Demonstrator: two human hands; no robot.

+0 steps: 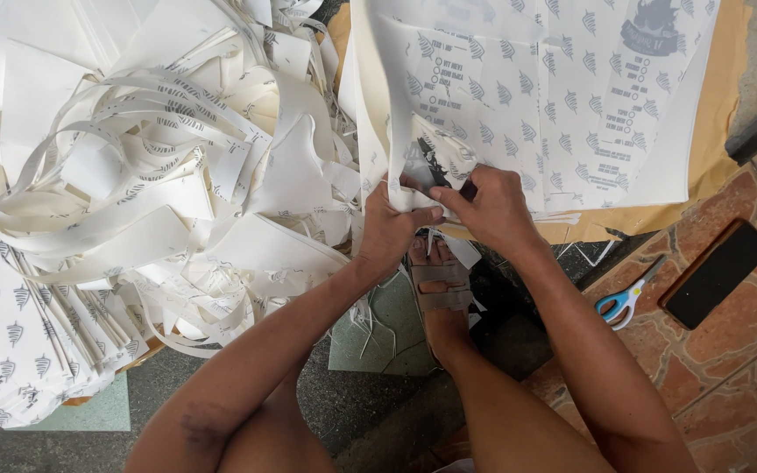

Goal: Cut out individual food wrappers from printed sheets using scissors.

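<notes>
1. A white printed sheet (519, 96) with small grey leaf shapes is held at its near edge, in the middle of the scene, on top of a stack of like sheets.
2. The edge of the sheet is pinched by the left hand (392, 223), with the thumb pressed flat on the paper.
3. The same edge is pinched by the right hand (492, 206), just beside the left hand, and the two thumbs are nearly touching.
4. A brown board (720, 114) is seen under the stack, on the far right.
5. A foot in a grey sandal (438, 285) is seen just below the hands.
6. A big pile of white paper strips (159, 175) is heaped on the left.
7. Scissors with blue handles (622, 302) are laid on the reddish tiled floor (729, 385) on the right.
8. A flat black phone (716, 273) is laid near the scissors, further right.
</notes>
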